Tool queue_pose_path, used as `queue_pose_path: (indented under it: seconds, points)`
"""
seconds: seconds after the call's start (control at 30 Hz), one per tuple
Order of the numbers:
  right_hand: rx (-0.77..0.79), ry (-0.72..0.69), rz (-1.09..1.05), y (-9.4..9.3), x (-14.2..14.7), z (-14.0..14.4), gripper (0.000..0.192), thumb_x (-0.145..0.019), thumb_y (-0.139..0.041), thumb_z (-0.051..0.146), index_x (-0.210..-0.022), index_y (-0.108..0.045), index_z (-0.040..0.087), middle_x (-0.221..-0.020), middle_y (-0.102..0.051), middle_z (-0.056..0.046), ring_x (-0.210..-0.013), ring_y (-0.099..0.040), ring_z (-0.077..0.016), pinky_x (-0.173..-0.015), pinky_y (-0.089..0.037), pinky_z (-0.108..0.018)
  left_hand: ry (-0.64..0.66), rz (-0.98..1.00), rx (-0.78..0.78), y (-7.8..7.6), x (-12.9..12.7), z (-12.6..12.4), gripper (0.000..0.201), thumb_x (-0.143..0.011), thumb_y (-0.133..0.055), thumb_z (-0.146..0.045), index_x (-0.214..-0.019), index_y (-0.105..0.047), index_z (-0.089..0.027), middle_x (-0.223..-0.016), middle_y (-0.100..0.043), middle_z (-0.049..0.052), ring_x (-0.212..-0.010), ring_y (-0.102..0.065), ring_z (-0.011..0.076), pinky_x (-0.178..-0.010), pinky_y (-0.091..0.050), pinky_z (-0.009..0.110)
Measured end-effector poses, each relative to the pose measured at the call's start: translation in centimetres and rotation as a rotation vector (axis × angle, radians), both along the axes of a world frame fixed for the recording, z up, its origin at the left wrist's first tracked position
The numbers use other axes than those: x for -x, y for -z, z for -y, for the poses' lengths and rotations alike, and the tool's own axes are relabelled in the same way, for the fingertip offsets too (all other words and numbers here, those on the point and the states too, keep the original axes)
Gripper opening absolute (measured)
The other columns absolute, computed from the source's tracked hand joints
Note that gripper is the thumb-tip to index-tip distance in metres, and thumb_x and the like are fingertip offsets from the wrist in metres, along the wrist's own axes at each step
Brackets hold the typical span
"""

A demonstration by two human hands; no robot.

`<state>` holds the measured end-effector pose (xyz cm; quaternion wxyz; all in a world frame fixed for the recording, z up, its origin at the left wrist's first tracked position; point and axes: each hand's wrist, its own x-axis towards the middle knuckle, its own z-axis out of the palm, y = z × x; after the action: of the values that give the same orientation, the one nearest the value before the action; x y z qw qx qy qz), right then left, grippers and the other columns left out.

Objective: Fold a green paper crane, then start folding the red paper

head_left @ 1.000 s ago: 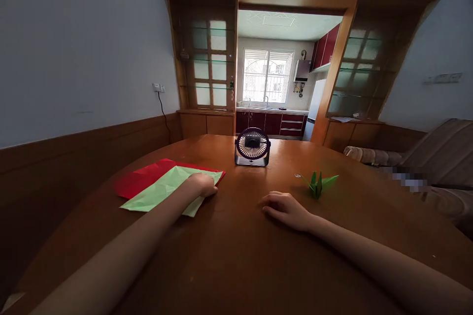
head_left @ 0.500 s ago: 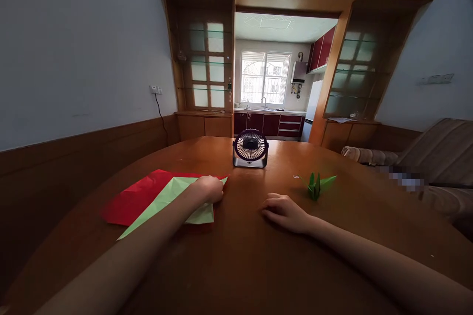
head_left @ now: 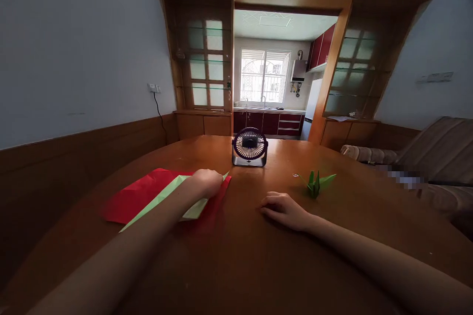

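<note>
A folded, creased light green paper [head_left: 192, 210] lies at a slant over red paper [head_left: 138, 197] on the left of the table. My left hand [head_left: 205, 183] is closed on the green paper near its right end; my fingertips are hidden under the hand. One pale green point sticks out just beyond my knuckles. My right hand [head_left: 284, 210] rests on the tabletop, its fingers loosely curled in, and I see nothing in it. Just past that hand stands a green folded paper crane [head_left: 314, 185], apart from it.
A small dark fan [head_left: 250, 146] stands on the brown wooden table [head_left: 236, 266] at its far middle. A striped sofa [head_left: 432, 157] is off to the right. Beyond the table, a doorway between shelves opens onto a kitchen. A cable hangs from the left wall socket [head_left: 154, 88].
The green paper has shifted under my left hand, and its near right corner has drawn back, baring more red paper. My left hand has moved slightly left. My right hand has stayed put.
</note>
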<state>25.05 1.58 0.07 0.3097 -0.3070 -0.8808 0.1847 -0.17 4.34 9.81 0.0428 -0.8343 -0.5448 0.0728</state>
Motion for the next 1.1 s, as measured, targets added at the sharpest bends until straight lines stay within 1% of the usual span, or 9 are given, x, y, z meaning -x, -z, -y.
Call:
queue_pose_path:
  seconds: [0.17, 0.3, 0.47, 0.57, 0.7, 0.8, 0.87, 1.0, 1.1]
  points:
    - [0.193, 0.057, -0.176, 0.4, -0.1, -0.4, 0.027, -0.088, -0.058, 0.029, -0.114, -0.061, 0.02, -0.09, -0.064, -0.004, -0.077, -0.059, -0.0152, -0.071, -0.051, -0.03, 0.073, -0.111, -0.075, -2.9, -1.1, 3.3, 0.024, -0.079, -0.048, -0.012, -0.073, -0.071, -0.014, -0.077, -0.071, 0.013, -0.07, -0.068, 0.0259, -0.061, -0.049, 0.031]
    - [0.172, 0.137, -0.32, 0.9, -0.4, -1.1, 0.054, -0.083, -0.063, 0.03, -0.134, -0.044, 0.024, -0.102, -0.059, -0.005, -0.083, -0.059, -0.0157, -0.076, -0.052, -0.032, 0.262, -0.13, -0.215, -3.3, -2.6, 5.7, 0.024, -0.083, -0.047, -0.005, -0.087, -0.069, -0.015, -0.079, -0.07, 0.01, -0.068, -0.068, 0.0232, -0.059, -0.048, 0.029]
    - [-0.056, 0.142, -0.434, 1.3, -0.7, -1.5, 0.068, -0.082, -0.066, 0.033, -0.142, -0.035, 0.026, -0.132, -0.047, -0.012, -0.12, -0.049, -0.0247, -0.101, -0.045, -0.043, 0.613, -0.113, -0.38, 0.1, -4.2, 6.6, 0.023, -0.082, -0.053, -0.003, -0.1, -0.064, -0.014, -0.075, -0.069, 0.006, -0.064, -0.067, 0.021, -0.058, -0.049, 0.029]
    - [-0.196, 0.172, -0.35, 1.2, -0.7, -1.3, 0.05, -0.087, -0.061, 0.033, -0.135, -0.046, 0.029, -0.138, -0.042, -0.01, -0.128, -0.042, -0.0273, -0.106, -0.041, -0.046, 0.794, -0.045, -0.586, 3.0, -4.0, 6.2, 0.027, -0.088, -0.049, -0.007, -0.113, -0.059, -0.012, -0.081, -0.07, 0.007, -0.069, -0.067, 0.0203, -0.059, -0.05, 0.029]
    - [-0.357, 0.237, -0.179, 1.2, -0.6, -0.8, 0.025, -0.086, -0.061, 0.032, -0.111, -0.061, 0.027, -0.139, -0.04, -0.01, -0.13, -0.04, -0.0304, -0.108, -0.033, -0.054, 0.96, 0.062, -0.792, 5.7, -2.2, 5.2, 0.027, -0.093, -0.042, -0.006, -0.115, -0.058, -0.01, -0.096, -0.072, 0.011, -0.08, -0.068, 0.0193, -0.068, -0.053, 0.031]
    - [-0.508, 0.247, -0.097, 1.0, -0.6, -0.5, 0.02, -0.082, -0.065, 0.028, -0.1, -0.06, 0.023, -0.131, -0.048, -0.011, -0.127, -0.044, -0.0297, -0.113, -0.02, -0.06, 1.038, 0.115, -0.859, 6.6, -0.6, 4.3, 0.027, -0.094, -0.042, -0.006, -0.116, -0.057, -0.007, -0.104, -0.071, 0.014, -0.084, -0.069, 0.02, -0.07, -0.055, 0.033]
    - [-0.583, 0.232, -0.04, 0.8, -0.6, -0.2, 0.018, -0.081, -0.065, 0.025, -0.097, -0.057, 0.022, -0.123, -0.053, -0.011, -0.121, -0.049, -0.0268, -0.114, -0.019, -0.059, 1.051, 0.139, -0.846, 6.8, 0.3, 3.8, 0.026, -0.094, -0.042, -0.006, -0.115, -0.057, -0.007, -0.106, -0.071, 0.014, -0.086, -0.069, 0.0203, -0.071, -0.056, 0.034]
    - [-0.734, 0.147, 0.12, 0.4, -1.1, 0.3, 0.011, -0.084, -0.057, 0.017, -0.093, -0.052, 0.022, -0.104, -0.062, -0.006, -0.105, -0.058, -0.0214, -0.112, -0.027, -0.055, 1.035, 0.175, -0.83, 6.6, 1.5, 3.5, 0.025, -0.095, -0.04, -0.007, -0.111, -0.058, -0.011, -0.1, -0.072, 0.011, -0.084, -0.069, 0.0187, -0.072, -0.056, 0.033]
    - [-0.735, 0.059, 0.204, 0.4, -1.9, 0.5, 0.011, -0.087, -0.053, 0.014, -0.096, -0.054, 0.021, -0.088, -0.064, -0.003, -0.086, -0.06, -0.0179, -0.102, -0.041, -0.048, 1.031, 0.205, -0.806, 6.5, 2.0, 3.6, 0.024, -0.096, -0.039, -0.008, -0.11, -0.058, -0.012, -0.099, -0.073, 0.009, -0.084, -0.069, 0.0182, -0.07, -0.056, 0.032]
